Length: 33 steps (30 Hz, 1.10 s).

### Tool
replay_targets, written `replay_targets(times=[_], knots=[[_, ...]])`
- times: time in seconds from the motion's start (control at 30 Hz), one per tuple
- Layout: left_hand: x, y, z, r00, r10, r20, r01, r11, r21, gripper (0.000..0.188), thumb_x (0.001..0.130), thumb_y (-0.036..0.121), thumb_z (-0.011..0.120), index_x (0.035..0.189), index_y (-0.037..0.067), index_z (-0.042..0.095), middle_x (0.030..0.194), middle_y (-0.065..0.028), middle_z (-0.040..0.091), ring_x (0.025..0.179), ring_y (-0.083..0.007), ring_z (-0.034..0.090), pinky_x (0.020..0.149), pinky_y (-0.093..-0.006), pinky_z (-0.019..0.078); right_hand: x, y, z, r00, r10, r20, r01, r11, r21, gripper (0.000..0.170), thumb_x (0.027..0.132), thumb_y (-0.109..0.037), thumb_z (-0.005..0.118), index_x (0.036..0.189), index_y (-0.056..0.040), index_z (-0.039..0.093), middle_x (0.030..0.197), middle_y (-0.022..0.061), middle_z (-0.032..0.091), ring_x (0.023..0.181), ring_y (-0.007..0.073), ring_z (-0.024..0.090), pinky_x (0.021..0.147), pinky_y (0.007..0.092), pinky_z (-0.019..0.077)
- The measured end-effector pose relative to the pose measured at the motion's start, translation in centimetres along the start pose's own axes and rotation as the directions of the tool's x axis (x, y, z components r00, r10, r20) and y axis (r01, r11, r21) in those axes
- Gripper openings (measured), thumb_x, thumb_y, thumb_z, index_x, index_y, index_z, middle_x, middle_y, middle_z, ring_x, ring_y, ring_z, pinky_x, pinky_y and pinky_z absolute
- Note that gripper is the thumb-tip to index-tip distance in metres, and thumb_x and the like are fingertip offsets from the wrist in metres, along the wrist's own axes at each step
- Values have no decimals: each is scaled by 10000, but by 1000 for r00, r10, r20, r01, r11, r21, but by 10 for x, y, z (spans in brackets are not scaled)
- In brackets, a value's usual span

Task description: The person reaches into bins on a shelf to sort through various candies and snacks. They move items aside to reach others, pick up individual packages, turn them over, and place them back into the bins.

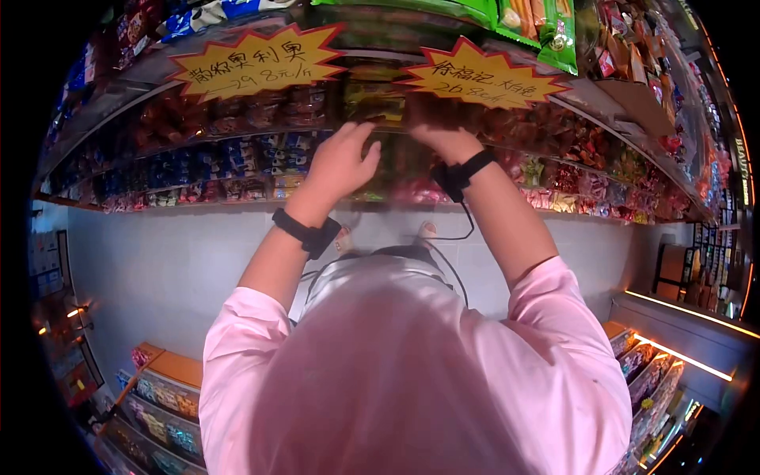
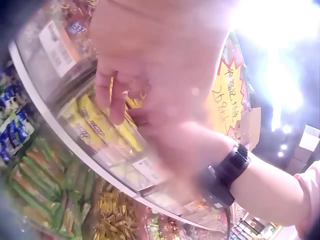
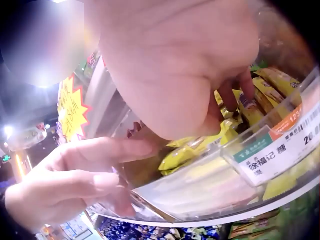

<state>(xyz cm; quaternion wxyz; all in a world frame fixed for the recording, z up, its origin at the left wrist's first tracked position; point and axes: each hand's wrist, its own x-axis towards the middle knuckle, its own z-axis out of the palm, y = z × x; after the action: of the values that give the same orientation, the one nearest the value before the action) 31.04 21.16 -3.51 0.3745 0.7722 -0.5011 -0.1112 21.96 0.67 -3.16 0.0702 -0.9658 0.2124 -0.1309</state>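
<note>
My right hand (image 3: 185,65) reaches into a clear bin, its fingers bent down among yellow-wrapped snack packets (image 3: 190,155). Whether those fingers grip a packet, I cannot tell. To its left is my left hand (image 1: 344,162), thumb apart from the fingers, over the same shelf front. In the right wrist view the left hand's extended fingers (image 3: 120,147) are beside the bin's near wall, with nothing between them. The left wrist view shows yellow packets (image 2: 95,122) below the left hand's fingers. A white price label (image 3: 270,160) hangs on the bin's front.
Two yellow starburst price signs, the left one (image 1: 257,62) and the right one (image 1: 483,75), stand above the bins. Blue-wrapped sweets (image 1: 237,158) fill a lower tier on the left. Green packets (image 1: 538,28) lie at the top. Grey floor (image 1: 166,261) runs below the shelves.
</note>
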Motion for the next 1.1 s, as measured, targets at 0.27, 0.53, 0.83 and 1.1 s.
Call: replay_targets(times=[0.27, 0.53, 0.83, 1.1], knots=[[-3, -19, 10, 984, -76, 161, 59, 992, 108, 543, 1000, 363, 617, 1451, 62, 591, 1265, -255, 664, 1090, -447, 691, 931, -514, 579, 8, 19, 34, 999, 32, -33, -35, 995, -91, 355, 878, -260, 710, 1206, -128, 740, 1185, 161, 742, 1127, 386, 709, 948, 516, 568], [5, -7, 7, 962, -166, 217, 144, 983, 116, 551, 1030, 386, 569, 1481, 70, 570, 1303, -267, 653, 1121, -457, 677, 964, -530, 564, 12, 3, 11, 991, -97, -88, 88, 991, -98, 270, 957, -263, 665, 1171, -119, 744, 1124, 170, 734, 1074, 377, 705, 910, 530, 549], [4, -8, 27, 956, -256, 144, 234, 961, 150, 576, 1049, 424, 567, 1520, 95, 532, 1328, -267, 642, 1155, -461, 654, 963, -514, 548, -10, 19, 6, 994, -74, -78, 87, 981, 171, 304, 895, -185, 689, 1187, -126, 748, 1216, 159, 723, 1124, 384, 679, 976, 535, 511], [-2, -9, 39, 972, -235, 13, 227, 952, 205, 613, 1022, 395, 608, 1542, 94, 486, 1365, -270, 619, 1118, -479, 664, 929, -541, 563, -37, 18, 5, 997, -73, -12, 73, 974, 213, 290, 882, -173, 656, 1146, -123, 765, 1105, 184, 745, 1063, 380, 698, 956, 498, 533]])
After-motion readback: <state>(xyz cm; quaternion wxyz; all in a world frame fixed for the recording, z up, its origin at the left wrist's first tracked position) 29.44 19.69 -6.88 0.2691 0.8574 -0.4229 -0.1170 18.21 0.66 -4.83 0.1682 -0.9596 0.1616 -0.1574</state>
